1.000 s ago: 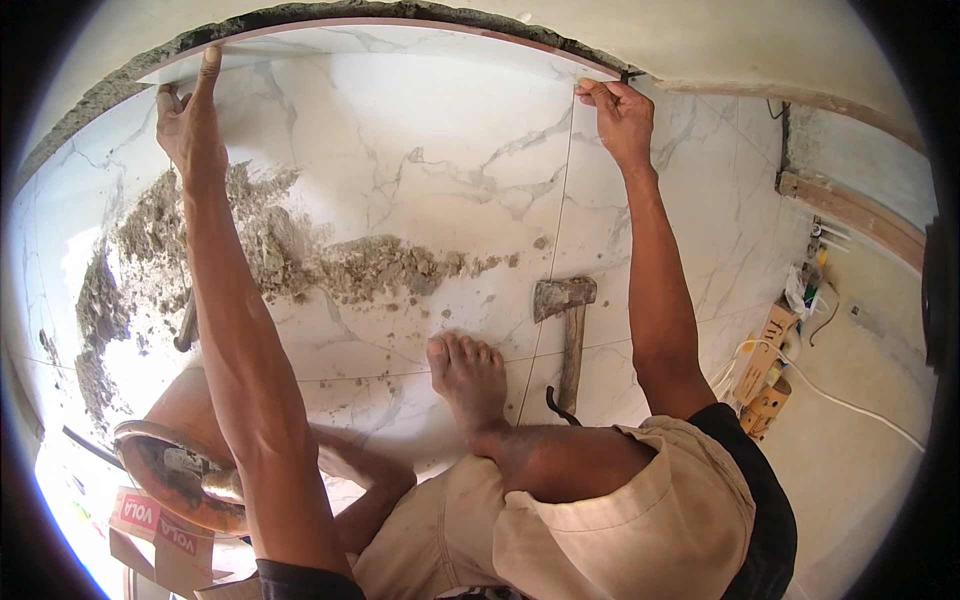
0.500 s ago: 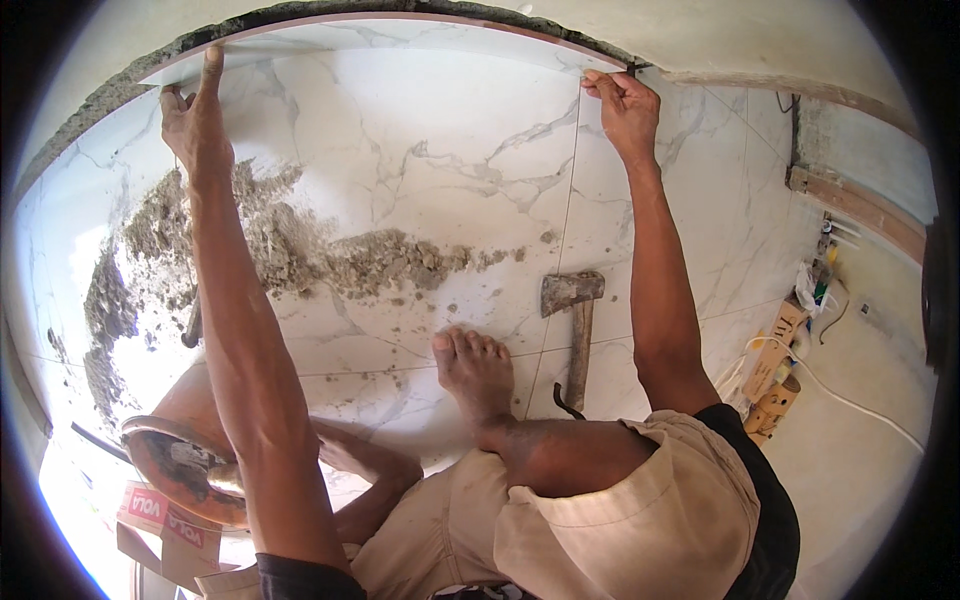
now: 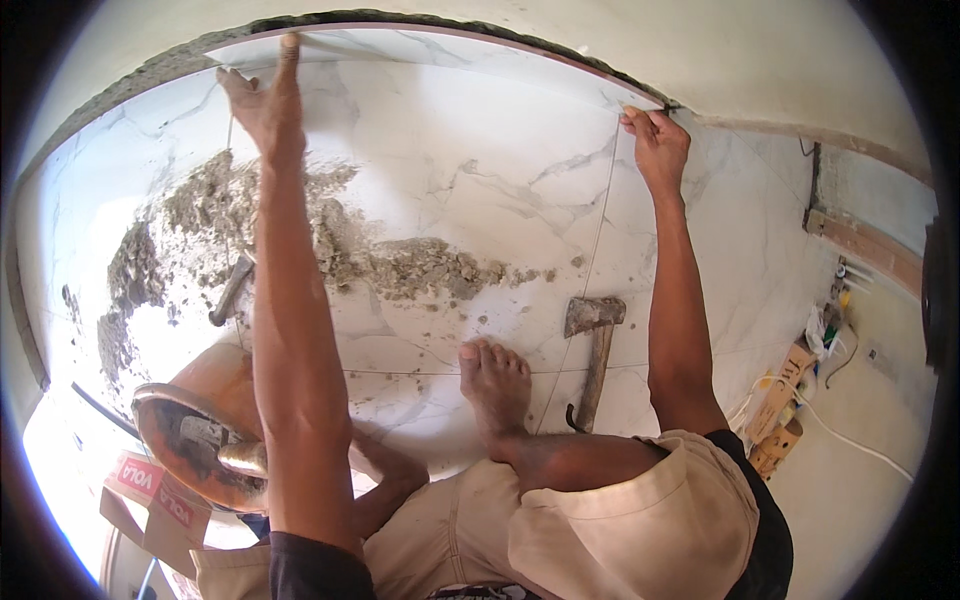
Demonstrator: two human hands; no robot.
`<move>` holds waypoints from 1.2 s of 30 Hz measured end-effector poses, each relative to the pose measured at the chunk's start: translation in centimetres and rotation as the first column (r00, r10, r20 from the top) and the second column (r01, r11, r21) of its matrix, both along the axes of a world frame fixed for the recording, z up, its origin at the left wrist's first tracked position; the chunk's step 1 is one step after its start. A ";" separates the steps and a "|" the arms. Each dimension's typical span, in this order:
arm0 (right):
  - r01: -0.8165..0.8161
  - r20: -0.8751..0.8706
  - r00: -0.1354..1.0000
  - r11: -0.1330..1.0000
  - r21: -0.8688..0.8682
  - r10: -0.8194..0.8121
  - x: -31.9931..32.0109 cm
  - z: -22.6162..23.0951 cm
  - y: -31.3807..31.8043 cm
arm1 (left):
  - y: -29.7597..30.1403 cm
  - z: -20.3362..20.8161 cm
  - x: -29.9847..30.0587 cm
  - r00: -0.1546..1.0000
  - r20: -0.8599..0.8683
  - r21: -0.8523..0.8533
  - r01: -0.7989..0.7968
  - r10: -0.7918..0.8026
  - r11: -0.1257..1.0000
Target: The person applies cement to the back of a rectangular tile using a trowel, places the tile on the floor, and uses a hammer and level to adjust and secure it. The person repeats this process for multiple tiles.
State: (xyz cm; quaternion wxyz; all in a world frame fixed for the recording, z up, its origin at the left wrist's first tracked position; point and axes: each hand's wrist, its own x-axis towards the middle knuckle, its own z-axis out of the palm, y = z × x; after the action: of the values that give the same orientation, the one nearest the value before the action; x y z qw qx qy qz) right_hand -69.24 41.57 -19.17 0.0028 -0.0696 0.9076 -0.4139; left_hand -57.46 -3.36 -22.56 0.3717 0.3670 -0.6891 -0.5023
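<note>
Large white marble-veined floor tile (image 3: 440,190), long axis left-right, far edge under both hands. Left hand (image 3: 262,105) fingers spread flat on edge; right hand (image 3: 655,145) fingers curled over corner.

— How did the person hold the arms?
— Both stretched straight forward. The left hand (image 3: 262,98) lay flat, fingers spread, one finger pointing ahead.
— And the other?
— The right hand (image 3: 655,142) curled, fingertips pressed down.

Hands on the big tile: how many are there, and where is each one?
2. The left hand presses the tile at its far left corner. The right hand grips its far right corner, by the wall. No other hands show.
</note>
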 end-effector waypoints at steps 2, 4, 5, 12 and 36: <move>-0.036 -0.041 0.998 0.996 0.079 0.039 -0.3 -0.1 1.5 | 2.8 2.4 -0.3 0.992 -0.104 0.078 0.081 -0.073 0.994; -0.042 -0.037 0.998 0.997 0.057 0.045 -0.5 -0.2 1.4 | 3.8 1.6 -0.6 0.968 -0.160 0.061 0.203 -0.191 0.977; -0.024 -0.012 1.000 1.000 0.001 0.024 -0.2 0.0 0.8 | 4.0 1.1 -0.5 0.966 -0.054 0.021 0.254 -0.252 0.967; -0.006 0.024 1.000 0.993 -0.122 0.009 -0.1 -0.9 1.5 | 10.5 1.1 -3.3 0.889 0.426 -0.232 0.288 -0.169 0.929; -0.184 0.504 0.856 0.845 0.503 -0.114 24.8 9.1 10.1 | 10.9 0.1 -2.9 0.934 0.348 -0.350 0.211 -0.082 0.913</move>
State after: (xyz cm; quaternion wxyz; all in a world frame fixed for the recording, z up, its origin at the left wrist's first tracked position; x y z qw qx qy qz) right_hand -44.48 51.68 -10.03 0.2726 0.0300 0.9502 -0.1479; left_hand -60.37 7.53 -22.43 0.2779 0.3117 -0.8513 -0.3176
